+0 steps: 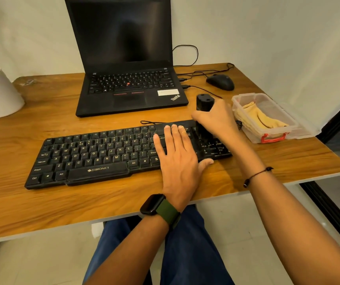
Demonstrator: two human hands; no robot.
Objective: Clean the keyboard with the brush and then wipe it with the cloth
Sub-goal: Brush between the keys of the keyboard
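Black Zebronics keyboard (111,155) lies on the wooden desk (41,202). Your left hand (177,159) presses flat on its right-centre keys, fingers straight and together. Your right hand (216,118) grips the upright black brush (204,103) over the numpad. Yellow cloth (261,118) sits in the clear plastic box (288,120).

Left hand (177,153) flat, fingers straight; right hand (216,120) curled, gripping.

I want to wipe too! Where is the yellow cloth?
In the head view, the yellow cloth lies in the clear plastic box with red latch, at the desk's right edge, right of the keyboard and in front of the mouse.
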